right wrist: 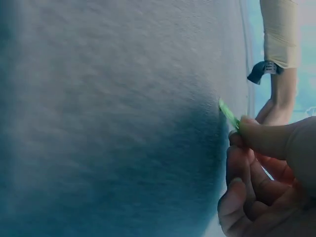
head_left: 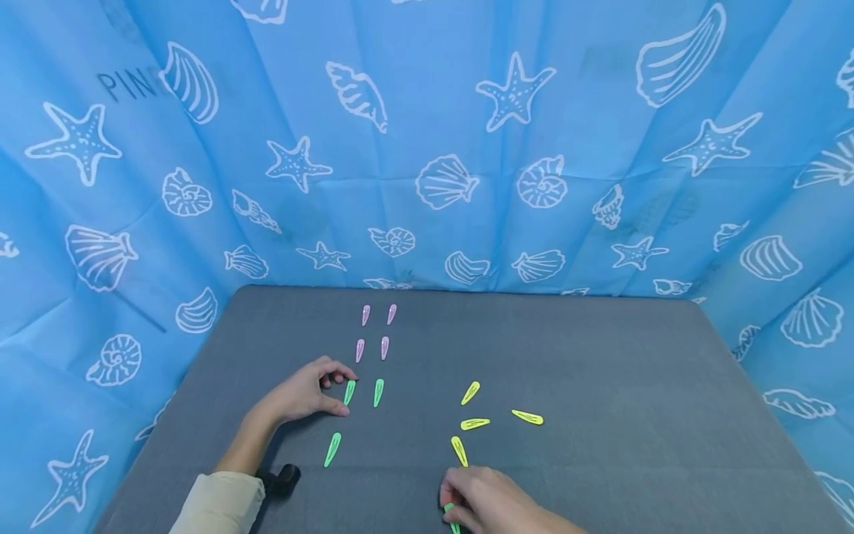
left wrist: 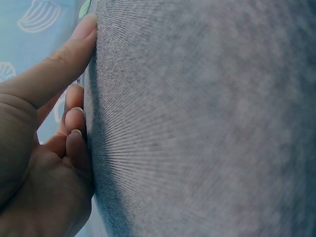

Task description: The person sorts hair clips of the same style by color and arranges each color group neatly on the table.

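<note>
Head view: left of the yellow clips [head_left: 470, 393], your left hand [head_left: 307, 391] pinches a green clip [head_left: 350, 392] end to end; two more green clips [head_left: 379, 393] lie loose there. Four pink clips [head_left: 365, 315] sit beyond, left of the yellow ones. On the near side of the yellow clips, your right hand [head_left: 490, 498] pinches another green clip [head_left: 452, 519]. Expect light, stiff, perhaps slick pieces; hold each by its edges near the broad end. Your right wrist view bares the tip your head view hides, though whether it touches the surface [right wrist: 123, 98] is hard to tell.
</note>
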A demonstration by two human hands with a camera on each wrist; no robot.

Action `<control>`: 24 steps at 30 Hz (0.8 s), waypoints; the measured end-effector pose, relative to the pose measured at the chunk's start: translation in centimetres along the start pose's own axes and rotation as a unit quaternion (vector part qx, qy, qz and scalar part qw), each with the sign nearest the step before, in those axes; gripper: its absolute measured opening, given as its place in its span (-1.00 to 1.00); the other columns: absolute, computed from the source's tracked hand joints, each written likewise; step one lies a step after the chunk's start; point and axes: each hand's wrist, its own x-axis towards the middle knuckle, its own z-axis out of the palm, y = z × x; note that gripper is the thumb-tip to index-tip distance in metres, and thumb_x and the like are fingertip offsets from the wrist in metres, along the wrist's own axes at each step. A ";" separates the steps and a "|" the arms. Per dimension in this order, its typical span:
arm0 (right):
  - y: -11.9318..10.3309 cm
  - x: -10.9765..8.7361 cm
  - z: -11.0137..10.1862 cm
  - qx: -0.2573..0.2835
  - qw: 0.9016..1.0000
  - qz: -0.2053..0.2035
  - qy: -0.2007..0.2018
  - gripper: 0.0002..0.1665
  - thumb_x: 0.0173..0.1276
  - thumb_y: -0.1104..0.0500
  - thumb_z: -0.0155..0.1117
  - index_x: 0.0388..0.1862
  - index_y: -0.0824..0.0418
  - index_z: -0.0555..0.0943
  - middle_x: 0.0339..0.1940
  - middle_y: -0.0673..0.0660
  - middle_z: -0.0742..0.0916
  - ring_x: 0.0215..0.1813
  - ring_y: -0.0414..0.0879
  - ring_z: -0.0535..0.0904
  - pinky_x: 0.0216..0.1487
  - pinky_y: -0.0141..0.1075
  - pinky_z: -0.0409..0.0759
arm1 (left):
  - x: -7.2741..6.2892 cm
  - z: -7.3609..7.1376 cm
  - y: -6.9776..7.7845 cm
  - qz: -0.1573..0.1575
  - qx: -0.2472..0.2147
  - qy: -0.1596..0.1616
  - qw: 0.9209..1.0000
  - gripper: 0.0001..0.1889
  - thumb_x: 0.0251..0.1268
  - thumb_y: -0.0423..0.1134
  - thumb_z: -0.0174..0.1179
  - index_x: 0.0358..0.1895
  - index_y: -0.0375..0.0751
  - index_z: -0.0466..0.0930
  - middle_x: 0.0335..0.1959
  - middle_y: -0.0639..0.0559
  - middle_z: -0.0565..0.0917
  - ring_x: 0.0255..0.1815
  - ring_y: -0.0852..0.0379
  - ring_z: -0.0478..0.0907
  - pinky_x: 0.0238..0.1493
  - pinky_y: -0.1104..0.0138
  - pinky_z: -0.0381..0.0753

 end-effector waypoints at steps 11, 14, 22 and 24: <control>-1.8 4.5 -0.8 0.034 0.996 -0.001 0.078 -0.88 0.37 0.19 0.40 -0.35 0.00 0.64 -0.52 -0.24 0.62 -0.49 -0.50 0.40 -0.39 -0.53 0.44 | 0.1 0.1 -0.2 0.003 -0.001 0.001 1.000 -0.48 -0.10 -0.10 0.65 0.03 0.12 0.70 -0.14 0.02 0.47 -0.17 0.07 0.34 -0.14 0.29 0.37; -2.1 6.4 -0.5 0.032 0.996 -0.002 0.088 -0.88 0.33 0.21 0.42 -0.37 0.03 0.65 -0.55 -0.22 0.64 -0.51 -0.51 0.41 -0.40 -0.54 0.43 | 0.0 0.1 -0.2 0.010 0.000 0.000 1.000 -0.48 -0.09 -0.10 0.64 0.04 0.10 0.70 -0.14 0.02 0.47 -0.17 0.06 0.34 -0.15 0.30 0.37; -3.4 11.0 0.1 0.025 0.996 0.006 0.090 -0.89 0.33 0.21 0.44 -0.38 0.06 0.67 -0.56 -0.18 0.64 -0.54 -0.47 0.40 -0.45 -0.53 0.39 | -0.1 0.0 -0.4 0.011 -0.002 0.006 1.000 -0.49 -0.09 -0.10 0.64 0.03 0.11 0.70 -0.15 0.02 0.48 -0.17 0.07 0.35 -0.15 0.32 0.37; -3.8 11.6 0.5 0.019 0.996 0.011 0.087 -0.89 0.33 0.20 0.44 -0.38 0.06 0.66 -0.57 -0.19 0.63 -0.56 -0.47 0.39 -0.47 -0.53 0.37 | 0.0 0.0 -0.3 0.008 -0.003 0.006 1.000 -0.48 -0.09 -0.09 0.64 0.03 0.12 0.70 -0.14 0.03 0.48 -0.17 0.07 0.35 -0.15 0.31 0.37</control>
